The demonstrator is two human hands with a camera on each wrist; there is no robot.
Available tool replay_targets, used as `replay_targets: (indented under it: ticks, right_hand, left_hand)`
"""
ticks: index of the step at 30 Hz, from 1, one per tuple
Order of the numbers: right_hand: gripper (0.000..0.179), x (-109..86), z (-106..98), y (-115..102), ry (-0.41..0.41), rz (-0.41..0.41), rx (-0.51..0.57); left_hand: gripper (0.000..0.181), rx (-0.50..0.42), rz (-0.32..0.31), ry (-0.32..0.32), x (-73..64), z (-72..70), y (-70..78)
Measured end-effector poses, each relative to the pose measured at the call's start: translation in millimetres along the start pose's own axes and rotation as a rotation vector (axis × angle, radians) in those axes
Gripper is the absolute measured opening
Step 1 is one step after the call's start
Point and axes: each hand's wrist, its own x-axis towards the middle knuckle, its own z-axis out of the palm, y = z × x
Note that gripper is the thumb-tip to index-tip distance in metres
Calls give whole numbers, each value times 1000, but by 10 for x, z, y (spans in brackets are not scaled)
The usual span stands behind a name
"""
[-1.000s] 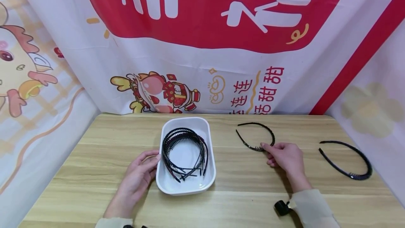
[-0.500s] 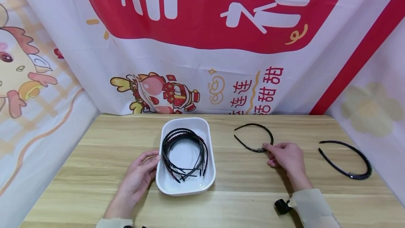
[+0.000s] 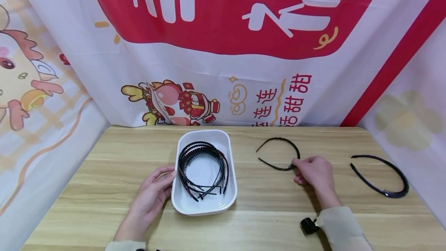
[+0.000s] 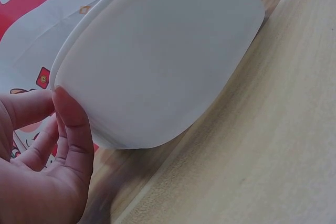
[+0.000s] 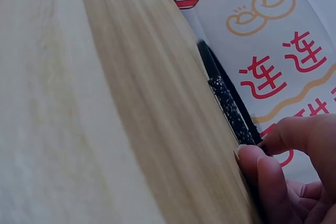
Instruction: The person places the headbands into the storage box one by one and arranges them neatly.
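A white plastic tub (image 3: 234, 183) stands on the table with several black toothed headbands (image 3: 191, 151) piled inside. My left hand (image 3: 153, 195) is at its left side; in the left wrist view thumb and a finger pinch the rim of the tub (image 4: 163, 61). To the right of the tub, my right hand (image 3: 315, 173) pinches a thin black headband (image 3: 278, 138) by its curved part, the two ends pointing left. The right wrist view shows this headband (image 5: 231, 109) low over the wooden surface, with a speckled, shiny stretch along its side.
Another black headband (image 3: 397, 194) lies on the wooden table (image 3: 265, 224) at the far right, its ends toward the left. A printed red and white cloth (image 3: 223, 69) hangs behind the table, with more cloth along both sides.
The headband in my right hand has turned a little and its ends have shifted slightly left and down. My left hand and the tub have stayed in place.
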Motion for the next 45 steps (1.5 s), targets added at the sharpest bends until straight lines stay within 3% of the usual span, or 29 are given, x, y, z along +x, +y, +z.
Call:
replay_targets:
  ticks: [16,45]
  right_hand:
    - [42,-13,-14,6,-17,9,138]
    - [36,-36,0,-44,-33,-39,105]
  left_hand:
    - [19,-5,19,-19,-8,-29,-24]
    - [20,8,14,-18,7,-13,-15]
